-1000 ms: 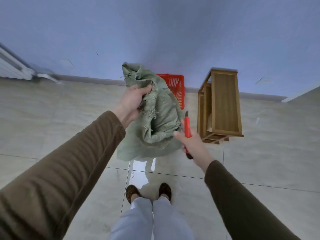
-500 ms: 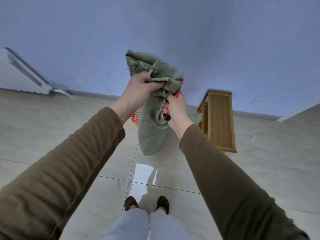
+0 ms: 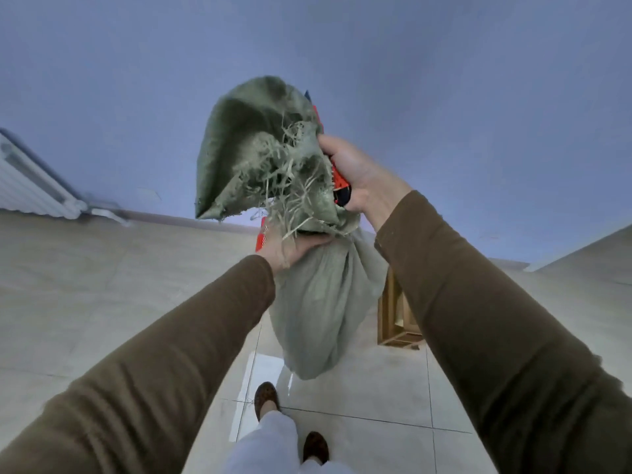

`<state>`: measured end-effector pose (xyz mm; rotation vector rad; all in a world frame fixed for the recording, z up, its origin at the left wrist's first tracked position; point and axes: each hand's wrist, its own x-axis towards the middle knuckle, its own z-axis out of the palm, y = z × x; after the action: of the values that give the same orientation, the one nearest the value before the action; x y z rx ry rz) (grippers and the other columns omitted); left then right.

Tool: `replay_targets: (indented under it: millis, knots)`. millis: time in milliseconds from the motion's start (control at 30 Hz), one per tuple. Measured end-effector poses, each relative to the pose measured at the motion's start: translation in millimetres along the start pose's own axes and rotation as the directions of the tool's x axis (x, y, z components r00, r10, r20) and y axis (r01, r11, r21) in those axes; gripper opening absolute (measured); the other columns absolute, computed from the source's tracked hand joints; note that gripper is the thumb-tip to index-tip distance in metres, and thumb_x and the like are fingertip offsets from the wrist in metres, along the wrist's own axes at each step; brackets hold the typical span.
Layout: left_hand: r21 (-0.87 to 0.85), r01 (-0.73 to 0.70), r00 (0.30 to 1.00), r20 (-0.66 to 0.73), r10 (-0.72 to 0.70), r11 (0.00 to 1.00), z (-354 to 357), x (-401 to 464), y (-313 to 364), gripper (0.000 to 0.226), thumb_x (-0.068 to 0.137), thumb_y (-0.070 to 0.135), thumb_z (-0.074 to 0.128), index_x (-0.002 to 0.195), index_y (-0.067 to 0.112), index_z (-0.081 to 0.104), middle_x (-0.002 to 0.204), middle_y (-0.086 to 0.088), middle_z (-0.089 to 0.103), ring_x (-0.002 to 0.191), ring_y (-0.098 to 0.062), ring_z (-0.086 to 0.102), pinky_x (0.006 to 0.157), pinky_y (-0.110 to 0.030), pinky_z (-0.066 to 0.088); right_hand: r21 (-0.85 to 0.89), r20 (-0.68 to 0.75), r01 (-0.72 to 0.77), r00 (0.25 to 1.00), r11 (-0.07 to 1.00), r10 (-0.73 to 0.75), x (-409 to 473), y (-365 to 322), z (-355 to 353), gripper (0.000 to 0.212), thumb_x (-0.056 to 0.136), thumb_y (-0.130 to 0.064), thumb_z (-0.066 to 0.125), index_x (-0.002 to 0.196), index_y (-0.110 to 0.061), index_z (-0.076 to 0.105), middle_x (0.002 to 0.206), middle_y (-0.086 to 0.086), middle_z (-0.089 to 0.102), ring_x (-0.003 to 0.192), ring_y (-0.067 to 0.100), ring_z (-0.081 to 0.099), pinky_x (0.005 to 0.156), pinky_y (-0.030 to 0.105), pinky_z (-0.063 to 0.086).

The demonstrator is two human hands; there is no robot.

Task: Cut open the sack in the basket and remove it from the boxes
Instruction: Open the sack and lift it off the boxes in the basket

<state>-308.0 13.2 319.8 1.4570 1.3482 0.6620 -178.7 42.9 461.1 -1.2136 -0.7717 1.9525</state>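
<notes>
sack (image 3: 273, 155) raised higher, basket (image 3: 262, 234) mostly hidden

Pale beige glossy tiled floor (image 3: 85, 302) with thin dark grout lines, carrying a bright reflected patch just beyond the feet. Plain blue-grey painted wall (image 3: 444, 80) filling the upper field, closed at its foot by a narrow grey skirting board (image 3: 205, 221). White ribbed radiator (image 3: 30, 186) at the far left, mounted against the wall, with a white pipe fitting (image 3: 106, 213) at its lower end near the skirting. Light-brown wooden slatted stand (image 3: 393, 319) on the floor at right of centre, largely hidden. Two dark brown patterned shoes (image 3: 266, 396) on the tiles below light grey trouser legs (image 3: 270, 443).
</notes>
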Motion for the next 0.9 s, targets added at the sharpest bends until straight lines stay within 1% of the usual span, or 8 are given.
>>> replay_targets:
  millis: [133,200,300,400,500,567,733,900]
  knots:
    - [-0.307,0.227,0.968,0.171,-0.181,0.924,-0.4,35.1,21.8,0.047,0.103,0.035,0.056,0.143,0.012,0.061,0.104,0.010,0.069,0.072,0.006,0.071,0.054,-0.010,0.055,-0.055,-0.174,0.161,0.970,0.985,-0.169,13.3,-23.5,-8.2,0.013,0.101,-0.020,0.064,0.101,-0.008,0.063,0.066,0.008,0.066,0.048,0.017,0.060,0.050,0.029,0.057]
    - [-0.409,0.217,0.976,0.076,-0.204,0.886,-3.1,53.6,29.0,0.036,0.107,0.029,0.055,0.136,0.010,0.064,0.098,0.008,0.070,0.079,-0.004,0.073,0.057,-0.016,0.056,-0.279,-0.345,0.302,0.854,0.912,-0.389,11.5,-20.3,-35.4,0.024,0.094,-0.031,0.075,0.109,-0.019,0.061,0.077,0.002,0.067,0.043,0.007,0.047,0.040,0.023,0.042]
    - [-0.571,0.355,0.932,0.154,-0.328,0.740,-8.4,74.9,38.7,0.033,0.113,0.032,0.044,0.112,0.010,0.069,0.090,0.001,0.080,0.081,-0.014,0.074,0.063,-0.024,0.059,-0.442,-0.556,0.334,0.626,0.833,-0.546,-1.4,29.2,-79.5,0.042,0.088,-0.043,0.079,0.127,-0.040,0.060,0.135,-0.003,0.065,0.082,0.001,0.064,0.070,0.024,0.051]
    - [-0.612,0.504,0.862,0.306,-0.405,0.610,-7.2,89.1,50.8,0.045,0.114,0.036,0.037,0.109,0.003,0.067,0.089,-0.010,0.081,0.086,-0.023,0.076,0.067,-0.034,0.060,-0.401,-0.507,0.204,0.763,0.893,-0.401,4.0,106.9,-91.0,0.072,0.091,-0.033,0.079,0.154,-0.026,0.046,0.148,-0.009,0.058,0.128,0.011,0.061,0.101,0.028,0.051]
    - [-0.610,0.537,0.843,0.377,-0.382,0.582,-0.8,106.7,71.6,0.053,0.114,0.039,0.036,0.133,-0.004,0.061,0.128,-0.018,0.071,0.122,-0.034,0.068,0.086,-0.043,0.057,-0.262,-0.443,0.188,0.848,0.946,-0.292,34.4,140.0,-80.4,0.055,0.088,-0.026,0.081,0.138,-0.022,0.058,0.125,-0.007,0.073,0.102,-0.001,0.072,0.076,0.009,0.054]
    - [-0.630,0.501,0.865,0.380,-0.327,0.593,-5.2,121.3,81.4,0.054,0.113,0.041,0.039,0.132,-0.003,0.062,0.128,-0.019,0.070,0.118,-0.032,0.070,0.093,-0.044,0.056,-0.198,-0.444,0.176,0.861,0.964,-0.248,56.4,133.0,-80.8,0.035,0.087,-0.030,0.084,0.116,-0.031,0.065,0.106,-0.017,0.079,0.085,-0.008,0.073,0.067,0.006,0.053]
    - [-0.602,0.348,0.929,0.325,-0.177,0.719,-42.9,146.1,61.5,0.054,0.103,0.047,0.060,0.134,0.003,0.067,0.131,-0.019,0.073,0.121,-0.031,0.073,0.093,-0.041,0.063,0.278,-0.369,0.130,0.929,0.952,-0.020,99.1,87.9,-100.5,0.029,0.092,-0.026,0.077,0.117,-0.011,0.075,0.118,0.016,0.078,0.107,0.030,0.077,0.097,0.047,0.059]
    - [-0.280,0.133,0.991,0.014,-0.135,0.951,-49.1,121.8,-7.9,0.070,0.078,0.070,0.078,0.130,0.025,0.070,0.132,-0.001,0.074,0.125,-0.020,0.070,0.115,-0.050,0.049,0.433,-0.171,-0.079,0.971,0.898,0.168,133.1,61.8,-101.8,0.030,0.098,-0.031,0.067,0.101,-0.007,0.084,0.109,0.019,0.079,0.093,0.033,0.079,0.078,0.043,0.065]
